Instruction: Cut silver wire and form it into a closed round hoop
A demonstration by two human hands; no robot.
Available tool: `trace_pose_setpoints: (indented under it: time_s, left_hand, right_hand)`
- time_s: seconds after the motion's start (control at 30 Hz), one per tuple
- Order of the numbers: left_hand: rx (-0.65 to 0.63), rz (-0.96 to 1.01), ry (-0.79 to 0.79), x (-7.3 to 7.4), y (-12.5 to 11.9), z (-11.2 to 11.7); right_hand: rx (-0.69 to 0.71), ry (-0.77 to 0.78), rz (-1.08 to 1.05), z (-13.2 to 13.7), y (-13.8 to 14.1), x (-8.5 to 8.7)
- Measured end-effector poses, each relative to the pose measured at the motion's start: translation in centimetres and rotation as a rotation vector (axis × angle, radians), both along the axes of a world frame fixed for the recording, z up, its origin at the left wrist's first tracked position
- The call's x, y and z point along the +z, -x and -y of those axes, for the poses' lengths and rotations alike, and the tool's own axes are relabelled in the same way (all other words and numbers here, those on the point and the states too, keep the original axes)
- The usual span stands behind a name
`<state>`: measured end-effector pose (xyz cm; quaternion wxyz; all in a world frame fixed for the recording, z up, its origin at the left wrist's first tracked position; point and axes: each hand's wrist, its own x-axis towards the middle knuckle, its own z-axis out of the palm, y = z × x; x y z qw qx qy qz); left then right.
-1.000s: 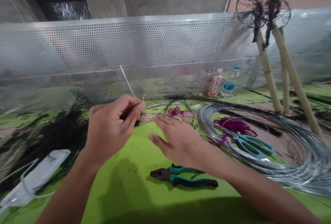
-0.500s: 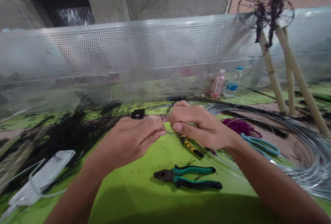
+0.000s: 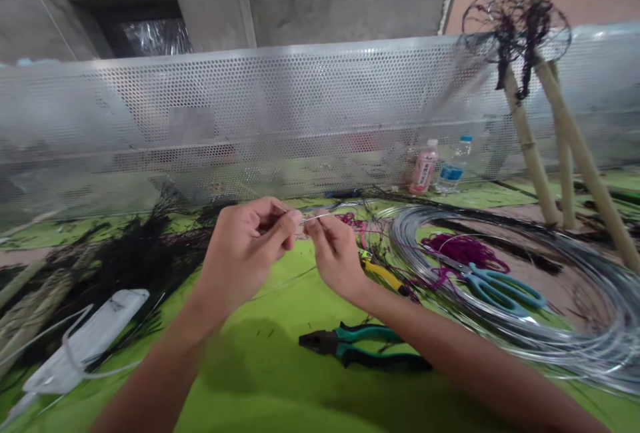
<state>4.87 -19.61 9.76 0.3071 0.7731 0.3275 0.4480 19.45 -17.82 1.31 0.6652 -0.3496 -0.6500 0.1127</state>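
My left hand (image 3: 245,253) is closed, thumb and fingers pinched on a thin metal wire (image 3: 323,215). Close beside it, my right hand (image 3: 336,253) pinches the same wire between thumb and fingertips. Both hands are raised above the green tabletop (image 3: 260,380). Below the right forearm lie pliers with teal and black handles (image 3: 325,342), their handle ends partly covered by the arm. Yellow-handled pliers (image 3: 385,274) rest just right of the right hand.
At right lie a coil of silvery wire (image 3: 607,326), blue-handled scissors (image 3: 505,286) and purple yarn (image 3: 465,250). Two bottles (image 3: 424,168) stand before a perforated metal panel (image 3: 300,106). A white power strip (image 3: 90,340) and dark twigs (image 3: 145,246) are at left; bamboo poles (image 3: 530,146) rise at right.
Both hands have turned and come closer together, fingertips now raised with the wire between them. My right hand has shifted left, uncovering more of the wire coil and scissors.
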Motion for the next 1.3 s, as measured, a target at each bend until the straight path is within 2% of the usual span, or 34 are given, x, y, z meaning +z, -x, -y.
trace_pose_setpoints:
  time_s: [0.2,0.3,0.37,0.47,0.53,0.6,0.63,0.67,0.73,0.77,0.8,0.83,0.93,1.0,1.07,1.2,1.3]
  left_hand:
    - [-0.025,0.045,0.059,-0.6,-0.7,-1.7]
    - [0.02,0.079,0.013,-0.6,-0.5,-1.8]
    - [0.058,0.099,-0.04,-0.5,0.0,-1.8]
    - [0.106,0.088,-0.126,-0.3,0.7,-1.3]
    - [0.153,-0.012,-0.262,0.0,1.0,-0.6]
    - [0.179,-0.159,-0.441,0.5,1.2,0.1]
    - [0.169,-0.229,-0.515,0.7,1.3,0.5]
    - [0.142,-0.283,-0.564,0.9,1.4,0.7]
    - [0.092,-0.342,-0.615,1.3,1.5,1.2]
    - [0.074,-0.357,-0.628,1.5,1.6,1.3]
    - [0.058,-0.367,-0.632,1.6,1.7,1.4]
    - [0.044,-0.373,-0.627,1.6,1.7,1.5]
    - [-0.001,-0.409,-0.566,1.5,1.8,1.6]
    - [0.0,-0.424,-0.531,1.3,1.9,1.5]
    - [0.034,-0.408,-0.522,1.1,1.9,1.4]
    - [0.118,-0.335,-0.456,1.0,1.6,1.1]
    - [0.149,-0.266,-0.418,0.8,1.1,0.9]
  right_hand:
    - [0.031,0.045,-0.264,-3.2,3.0,1.3]
    - [0.067,0.059,-0.252,-3.5,3.9,2.1]
    - [0.101,0.078,-0.167,-2.9,3.7,2.4]
    - [0.139,0.115,0.033,-0.3,2.0,2.8]
    - [0.143,0.141,0.164,2.4,0.1,3.4]
    - [0.126,0.193,0.3,5.3,-2.1,4.5]
    - [0.059,0.223,0.467,6.4,-3.1,5.3]
    - [0.038,0.226,0.543,7.1,-4.1,6.2]
    - [-0.025,0.129,0.506,7.5,-5.7,8.1]
    - [-0.012,0.061,0.547,7.1,-6.3,9.0]
    - [0.063,0.012,0.623,6.4,-6.7,9.7]
    - [0.195,0.007,0.717,5.5,-6.9,10.4]
    - [0.593,0.135,0.846,2.8,-7.1,11.1]
    - [0.656,0.16,0.828,1.9,-6.9,10.9]
    - [0.519,0.016,0.852,1.8,-6.6,10.3]
    - [-0.059,-0.468,1.067,3.5,-5.7,8.8]
    - [-0.39,-0.677,1.146,5.1,-4.5,7.3]
